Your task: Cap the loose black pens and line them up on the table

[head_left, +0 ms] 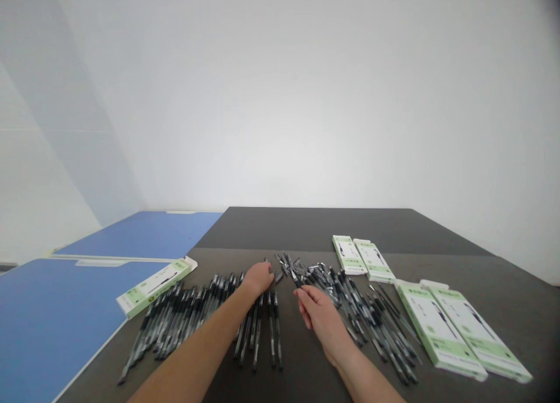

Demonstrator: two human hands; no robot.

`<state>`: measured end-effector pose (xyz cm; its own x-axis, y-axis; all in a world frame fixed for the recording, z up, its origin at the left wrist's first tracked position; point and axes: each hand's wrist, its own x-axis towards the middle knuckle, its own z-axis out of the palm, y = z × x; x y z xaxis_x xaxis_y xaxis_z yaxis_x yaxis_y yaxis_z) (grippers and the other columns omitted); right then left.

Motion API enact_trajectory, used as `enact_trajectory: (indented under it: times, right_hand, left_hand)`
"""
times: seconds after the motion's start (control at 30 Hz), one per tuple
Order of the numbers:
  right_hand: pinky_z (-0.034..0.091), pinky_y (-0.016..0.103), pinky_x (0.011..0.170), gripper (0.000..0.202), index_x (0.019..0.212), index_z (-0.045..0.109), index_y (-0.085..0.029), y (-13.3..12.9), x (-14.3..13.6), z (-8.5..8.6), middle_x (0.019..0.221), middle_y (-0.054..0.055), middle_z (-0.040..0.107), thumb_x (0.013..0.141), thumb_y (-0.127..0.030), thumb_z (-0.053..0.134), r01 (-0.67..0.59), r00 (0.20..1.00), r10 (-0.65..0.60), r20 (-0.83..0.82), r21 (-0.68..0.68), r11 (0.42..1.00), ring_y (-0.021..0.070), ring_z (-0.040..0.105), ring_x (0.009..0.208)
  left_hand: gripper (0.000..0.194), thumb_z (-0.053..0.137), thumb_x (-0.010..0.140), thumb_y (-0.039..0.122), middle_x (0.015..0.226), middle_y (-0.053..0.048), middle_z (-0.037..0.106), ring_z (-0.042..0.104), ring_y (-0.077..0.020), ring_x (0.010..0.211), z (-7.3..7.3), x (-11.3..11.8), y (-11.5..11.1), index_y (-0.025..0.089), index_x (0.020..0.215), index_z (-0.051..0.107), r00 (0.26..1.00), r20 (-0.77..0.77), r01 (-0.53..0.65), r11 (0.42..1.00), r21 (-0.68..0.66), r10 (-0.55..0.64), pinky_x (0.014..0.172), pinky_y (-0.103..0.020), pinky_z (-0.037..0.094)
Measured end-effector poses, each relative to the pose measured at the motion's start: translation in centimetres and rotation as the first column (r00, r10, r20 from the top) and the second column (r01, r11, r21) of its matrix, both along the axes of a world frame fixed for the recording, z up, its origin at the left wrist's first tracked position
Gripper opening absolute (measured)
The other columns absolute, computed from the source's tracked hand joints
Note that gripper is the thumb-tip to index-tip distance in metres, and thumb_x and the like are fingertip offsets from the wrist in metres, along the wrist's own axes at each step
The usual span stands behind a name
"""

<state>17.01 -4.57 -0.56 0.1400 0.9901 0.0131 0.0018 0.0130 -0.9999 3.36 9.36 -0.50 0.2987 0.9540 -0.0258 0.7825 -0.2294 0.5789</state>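
Note:
My right hand (318, 314) pinches a dark pen (296, 280) between thumb and fingers, its far end pointing toward a heap of small dark and silvery pieces. My left hand (259, 278) reaches to the middle of the table with its fingers curled together; what they hold, if anything, is hidden. A short dark piece (279, 277) lies close to its fingertips. Under and beside my left forearm, clear-barrelled pens (192, 309) with dark grips lie side by side in a wide row. More pens (371, 315) spread loosely to the right of my right hand.
A green and white pen box (157, 283) lies slanted at the left, against the pens. Two boxes (361, 257) lie at the back right and two larger-looking ones (459, 327) nearer at the right. Blue panels (100, 298) adjoin the dark table (306, 231); a white wall stands behind.

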Motion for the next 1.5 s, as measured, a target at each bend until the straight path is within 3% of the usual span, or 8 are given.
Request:
enact_trajectory:
  times: [0.2, 0.27, 0.33, 0.5, 0.67, 0.97, 1.27, 1.5]
  right_hand:
    - [0.027, 0.021, 0.041, 0.028, 0.075, 0.053, -0.019, -0.2, -0.3, -0.2, 0.054, -0.007, 0.043, 0.081, -0.045, 0.045, -0.015, 0.996, 0.016, 0.093, -0.005, 1.0, 0.0076, 0.037, 0.04]
    - [0.028, 0.022, 0.043, 0.025, 0.076, 0.055, -0.019, -0.3, -0.5, -0.2, 0.054, -0.006, 0.044, 0.081, -0.042, 0.046, -0.028, 0.981, 0.024, 0.193, 0.014, 1.0, 0.0088, 0.039, 0.043]
    - [0.03, 0.022, 0.047, 0.022, 0.075, 0.058, -0.019, -0.5, -0.7, -0.2, 0.056, -0.004, 0.047, 0.081, -0.036, 0.046, -0.045, 0.952, 0.026, 0.304, 0.056, 0.997, 0.0105, 0.043, 0.048]
    - [0.032, 0.023, 0.055, 0.018, 0.073, 0.061, -0.019, -0.8, -0.9, -0.1, 0.062, -0.002, 0.057, 0.081, -0.027, 0.046, -0.104, 0.863, 0.023, 0.505, 0.132, 0.986, 0.0133, 0.05, 0.06]
    - [0.034, 0.023, 0.057, 0.021, 0.073, 0.063, -0.019, -0.6, -0.8, -0.4, 0.065, 0.0, 0.061, 0.082, -0.026, 0.045, -0.123, 0.813, 0.032, 0.582, 0.117, 0.985, 0.0141, 0.053, 0.062]
    - [0.027, 0.021, 0.052, 0.022, 0.061, 0.054, -0.018, -0.3, -1.0, -0.8, 0.057, -0.004, 0.051, 0.081, -0.023, 0.045, -0.104, 0.804, 0.023, 0.594, 0.103, 0.989, 0.011, 0.047, 0.057]
    - [0.033, 0.018, 0.044, 0.03, 0.07, 0.055, -0.018, 0.3, -0.6, -1.4, 0.054, -0.005, 0.054, 0.085, -0.034, 0.035, -0.137, 0.85, 0.169, 0.499, -0.1, 0.986, 0.0082, 0.051, 0.043]
    - [0.043, 0.018, 0.054, 0.04, 0.078, 0.063, -0.016, 0.6, 0.4, -1.1, 0.063, 0.002, 0.068, 0.09, -0.031, 0.027, -0.023, 0.626, 0.195, 0.755, -0.232, 0.972, 0.0106, 0.064, 0.056]
  left_hand:
    - [0.034, 0.046, 0.082, 0.038, 0.099, -0.006, 0.067, 0.061, -0.0173, 0.088, 2.0, -1.8, -4.5, 0.016, 0.104, 0.059, 0.915, 0.404, -0.021, 0.999, 0.034, 0.006, 0.078, -0.026, 0.045]
    - [0.028, 0.06, 0.075, 0.038, 0.089, -0.004, 0.067, 0.062, -0.0137, 0.077, 1.9, -2.2, -6.5, 0.016, 0.093, 0.06, 0.59, 0.796, 0.002, 0.986, -0.168, 0.134, 0.074, -0.024, 0.046]
    - [0.021, 0.067, 0.071, 0.032, 0.08, 0.0, 0.065, 0.06, -0.0096, 0.07, 1.5, -2.5, -8.0, 0.018, 0.085, 0.06, 0.315, 0.91, 0.076, 0.949, -0.307, 0.269, 0.07, -0.02, 0.047]
    - [0.015, 0.069, 0.069, 0.022, 0.076, 0.001, 0.064, 0.059, -0.0064, 0.066, 0.3, -2.7, -9.4, 0.017, 0.08, 0.061, 0.105, 0.903, 0.165, 0.889, -0.428, 0.416, 0.067, -0.017, 0.048]
    - [0.019, 0.069, 0.07, 0.023, 0.075, 0.002, 0.062, 0.059, -0.0067, 0.067, -0.2, -2.4, -9.6, 0.017, 0.087, 0.061, 0.16, 0.907, 0.166, 0.895, -0.414, 0.39, 0.07, -0.018, 0.047]
    - [0.024, 0.063, 0.074, 0.032, 0.081, -0.001, 0.063, 0.056, -0.013, 0.077, 0.0, -2.2, -10.4, 0.017, 0.092, 0.063, 0.535, 0.83, 0.12, 0.958, -0.262, 0.16, 0.074, -0.023, 0.043]
    - [0.036, 0.053, 0.078, 0.038, 0.092, -0.005, 0.065, 0.059, -0.0186, 0.085, -0.8, -2.4, -9.5, 0.017, 0.108, 0.059, 0.695, 0.717, 0.033, 0.994, -0.103, 0.051, 0.081, -0.031, 0.044]
    - [0.031, 0.045, 0.082, 0.035, 0.094, -0.006, 0.066, 0.061, -0.0182, 0.081, -1.0, -3.5, -9.6, 0.019, 0.105, 0.061, 0.774, 0.629, -0.205, 0.968, 0.143, 0.071, 0.079, -0.032, 0.046]
